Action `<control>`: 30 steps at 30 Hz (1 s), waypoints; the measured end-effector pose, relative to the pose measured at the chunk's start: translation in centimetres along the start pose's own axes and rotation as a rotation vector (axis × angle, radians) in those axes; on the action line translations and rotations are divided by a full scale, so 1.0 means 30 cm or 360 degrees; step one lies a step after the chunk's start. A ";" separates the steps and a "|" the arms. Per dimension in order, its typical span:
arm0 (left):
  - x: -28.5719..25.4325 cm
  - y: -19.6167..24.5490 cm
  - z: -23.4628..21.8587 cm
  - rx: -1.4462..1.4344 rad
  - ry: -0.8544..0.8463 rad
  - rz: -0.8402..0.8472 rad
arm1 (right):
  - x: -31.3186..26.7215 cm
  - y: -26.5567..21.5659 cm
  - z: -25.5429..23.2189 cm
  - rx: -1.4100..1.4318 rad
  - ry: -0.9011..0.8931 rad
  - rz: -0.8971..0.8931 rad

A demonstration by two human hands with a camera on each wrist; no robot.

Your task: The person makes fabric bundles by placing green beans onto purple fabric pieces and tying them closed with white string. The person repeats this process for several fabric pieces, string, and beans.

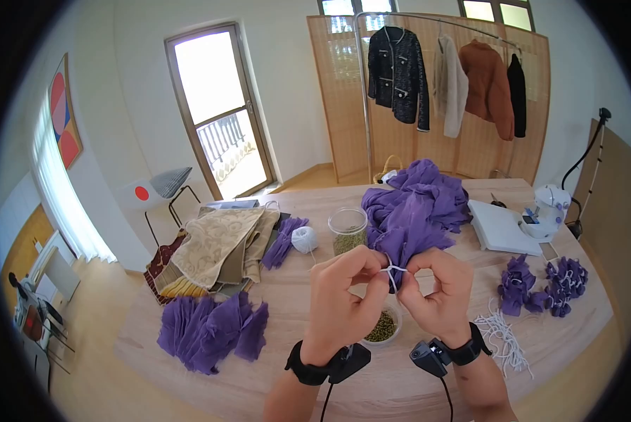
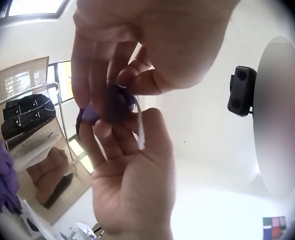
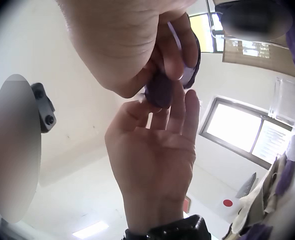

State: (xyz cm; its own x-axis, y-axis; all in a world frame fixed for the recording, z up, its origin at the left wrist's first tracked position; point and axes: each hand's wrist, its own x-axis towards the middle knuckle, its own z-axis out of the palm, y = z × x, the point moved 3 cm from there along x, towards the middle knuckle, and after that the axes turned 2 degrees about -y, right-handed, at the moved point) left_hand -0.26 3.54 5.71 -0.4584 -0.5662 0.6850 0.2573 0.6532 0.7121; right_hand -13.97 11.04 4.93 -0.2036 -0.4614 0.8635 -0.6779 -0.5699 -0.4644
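Observation:
A large purple cloth (image 1: 417, 211) lies bunched at the table's middle, its gathered end drawn towards me. White cord (image 1: 394, 269) goes round that end. My left hand (image 1: 347, 299) pinches the cord on the left side, thumb against curled fingers; my right hand (image 1: 438, 290) pinches it on the right. In the left wrist view a cord end (image 2: 141, 131) hangs beside the dark purple bundle (image 2: 118, 102), between my left hand (image 2: 152, 40) and right hand (image 2: 132, 185). The right wrist view shows the bundle (image 3: 160, 90) partly hidden by fingers.
Below the hands stands a bowl of green grains (image 1: 382, 328); a clear jar (image 1: 348, 232) is behind. White yarn (image 1: 304, 239), folded fabrics (image 1: 217, 243) and purple strips (image 1: 210, 330) lie left. To the right are loose cords (image 1: 504, 341), tied purple pieces (image 1: 566, 281) and a sewing machine (image 1: 546, 214).

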 end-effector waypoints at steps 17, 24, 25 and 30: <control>-0.004 -0.059 0.073 -0.0990 0.0319 -0.0544 | -0.006 -0.055 0.009 -0.0321 0.0064 -0.0506; -0.008 -0.103 0.069 -0.1171 0.0346 -0.0530 | -0.003 -0.033 -0.016 -0.0110 0.0143 -0.0096; -0.003 -0.086 0.073 -0.1219 0.0344 -0.0572 | -0.002 -0.021 -0.016 -0.0078 0.0164 -0.0074; 0.004 -0.067 0.097 -0.1238 0.0087 -0.0635 | 0.024 0.003 -0.022 -0.0061 0.0102 -0.0140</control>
State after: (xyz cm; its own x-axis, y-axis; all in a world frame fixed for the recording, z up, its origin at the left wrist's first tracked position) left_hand -3.30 3.62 3.92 -0.6019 -0.7155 0.3546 0.6027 -0.1156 0.7896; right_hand -14.63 11.08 5.65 -0.1860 -0.3658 0.9119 -0.7213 -0.5794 -0.3795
